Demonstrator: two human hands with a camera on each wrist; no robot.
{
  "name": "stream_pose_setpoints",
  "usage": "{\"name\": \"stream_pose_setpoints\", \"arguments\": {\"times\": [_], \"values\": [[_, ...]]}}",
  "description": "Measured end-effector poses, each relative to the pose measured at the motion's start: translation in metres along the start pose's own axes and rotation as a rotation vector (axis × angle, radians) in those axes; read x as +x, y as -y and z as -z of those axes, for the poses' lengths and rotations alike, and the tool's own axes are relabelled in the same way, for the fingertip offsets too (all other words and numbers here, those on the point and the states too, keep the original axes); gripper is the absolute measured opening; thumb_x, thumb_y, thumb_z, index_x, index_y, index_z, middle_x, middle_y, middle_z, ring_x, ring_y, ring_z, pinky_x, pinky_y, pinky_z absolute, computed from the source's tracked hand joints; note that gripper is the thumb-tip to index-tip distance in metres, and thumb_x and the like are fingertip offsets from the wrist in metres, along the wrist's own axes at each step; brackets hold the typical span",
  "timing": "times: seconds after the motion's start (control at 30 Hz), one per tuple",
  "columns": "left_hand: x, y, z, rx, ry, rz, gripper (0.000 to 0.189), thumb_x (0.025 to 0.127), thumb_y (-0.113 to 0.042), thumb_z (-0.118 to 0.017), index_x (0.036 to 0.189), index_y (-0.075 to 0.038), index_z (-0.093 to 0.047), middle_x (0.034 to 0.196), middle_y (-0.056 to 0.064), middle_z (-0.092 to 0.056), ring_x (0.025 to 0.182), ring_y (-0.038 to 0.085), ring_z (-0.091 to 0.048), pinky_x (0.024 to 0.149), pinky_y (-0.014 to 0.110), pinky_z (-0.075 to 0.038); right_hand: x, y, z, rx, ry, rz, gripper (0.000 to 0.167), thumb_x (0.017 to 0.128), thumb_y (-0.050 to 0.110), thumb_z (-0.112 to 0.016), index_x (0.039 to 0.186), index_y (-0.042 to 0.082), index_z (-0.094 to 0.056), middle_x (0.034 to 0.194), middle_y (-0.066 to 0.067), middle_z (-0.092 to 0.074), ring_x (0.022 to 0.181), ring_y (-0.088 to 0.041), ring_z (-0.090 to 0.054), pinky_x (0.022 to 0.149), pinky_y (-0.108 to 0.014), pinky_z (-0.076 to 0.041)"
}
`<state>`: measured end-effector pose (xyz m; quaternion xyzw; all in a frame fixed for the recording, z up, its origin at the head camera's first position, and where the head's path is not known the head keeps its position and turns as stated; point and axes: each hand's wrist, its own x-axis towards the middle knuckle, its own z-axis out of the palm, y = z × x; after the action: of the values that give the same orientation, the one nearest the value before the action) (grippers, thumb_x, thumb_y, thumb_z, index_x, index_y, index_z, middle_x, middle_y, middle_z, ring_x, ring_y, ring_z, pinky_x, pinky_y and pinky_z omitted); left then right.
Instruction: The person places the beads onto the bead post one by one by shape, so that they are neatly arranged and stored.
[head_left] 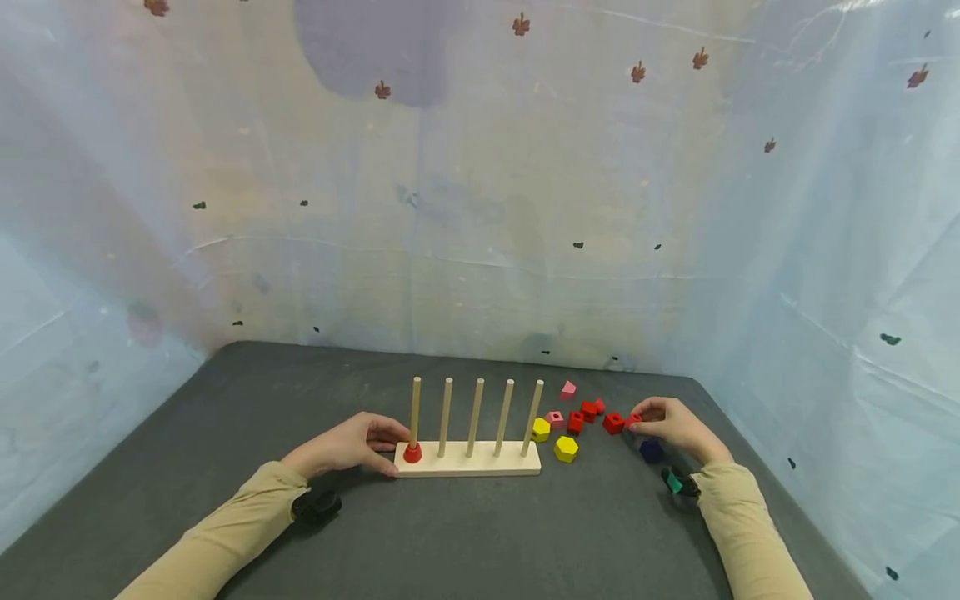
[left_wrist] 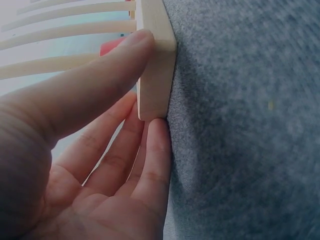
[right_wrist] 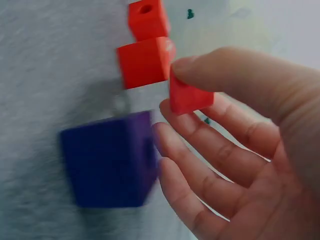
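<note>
My left hand grips the left end of a wooden peg board, thumb at the front edge and fingers at the end. In the left wrist view, the thumb lies over a corner of the wooden base. Several upright pegs stand on the board, and a red cone-shaped bead sits at the foot of the leftmost peg. My right hand pinches a small red block between thumb and fingers. Close to its fingertips in the right wrist view is a dark blue block with a hole.
Right of the board lie yellow beads, pink blocks and several red blocks. They rest on a dark grey cloth surface. A pale patterned curtain encloses the back and sides.
</note>
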<state>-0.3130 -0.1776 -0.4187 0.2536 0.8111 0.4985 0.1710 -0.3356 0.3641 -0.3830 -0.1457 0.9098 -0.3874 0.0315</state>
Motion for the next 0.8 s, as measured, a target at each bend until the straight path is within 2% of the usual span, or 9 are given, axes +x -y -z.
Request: {"name": "stream_pose_setpoints", "arguments": {"times": [0.13, 0.23, 0.53, 0.67, 0.8], "values": [[0.001, 0.002, 0.0, -0.001, -0.006, 0.006, 0.057, 0.072, -0.008, -0.084, 0.124, -0.001, -0.06, 0.123, 0.012, -0.06, 0.117, 0.03, -0.054, 0.097, 0.036, -0.048, 0.006, 0.006, 0.01, -0.021, -0.04, 0.0, 0.034, 0.091, 0.023, -0.068, 0.114, -0.002, -0.06, 0.105, -0.013, -0.065, 0.095, -0.023, -0.062, 0.083, -0.046, -0.053], [0.001, 0.002, 0.0, 0.003, -0.007, 0.001, 0.057, 0.072, -0.008, -0.084, 0.124, -0.001, -0.06, 0.123, 0.012, -0.06, 0.117, 0.03, -0.054, 0.097, 0.036, -0.048, 0.009, 0.016, 0.018, -0.006, -0.055, 0.013, 0.039, 0.091, 0.027, -0.067, 0.117, -0.001, -0.058, 0.109, -0.015, -0.065, 0.099, -0.025, -0.061, 0.086, -0.049, -0.051], [-0.001, 0.002, 0.0, -0.006, -0.003, -0.009, 0.056, 0.072, -0.008, -0.083, 0.123, -0.002, -0.06, 0.124, 0.012, -0.059, 0.119, 0.032, -0.052, 0.098, 0.034, -0.048, 0.02, 0.057, 0.034, 0.084, -0.113, 0.087, 0.044, 0.091, 0.03, -0.067, 0.122, 0.001, -0.057, 0.118, -0.019, -0.061, 0.108, -0.032, -0.058, 0.088, -0.04, -0.05], [-0.001, 0.002, -0.001, -0.007, -0.001, -0.014, 0.056, 0.072, -0.007, -0.083, 0.123, -0.002, -0.06, 0.124, 0.013, -0.059, 0.12, 0.032, -0.052, 0.098, 0.034, -0.047, 0.025, 0.074, 0.037, 0.092, -0.139, 0.105, 0.046, 0.091, 0.033, -0.067, 0.125, 0.004, -0.056, 0.119, -0.018, -0.061, 0.106, -0.026, -0.06, 0.089, -0.038, -0.049], [-0.001, 0.002, -0.001, 0.001, -0.004, -0.011, 0.056, 0.072, -0.008, -0.083, 0.123, -0.002, -0.06, 0.123, 0.012, -0.059, 0.119, 0.032, -0.052, 0.098, 0.035, -0.047, 0.029, 0.092, 0.036, 0.114, -0.153, 0.103, 0.048, 0.091, 0.036, -0.067, 0.127, 0.007, -0.055, 0.119, -0.015, -0.062, 0.104, -0.02, -0.06, 0.092, -0.042, -0.047]]}}
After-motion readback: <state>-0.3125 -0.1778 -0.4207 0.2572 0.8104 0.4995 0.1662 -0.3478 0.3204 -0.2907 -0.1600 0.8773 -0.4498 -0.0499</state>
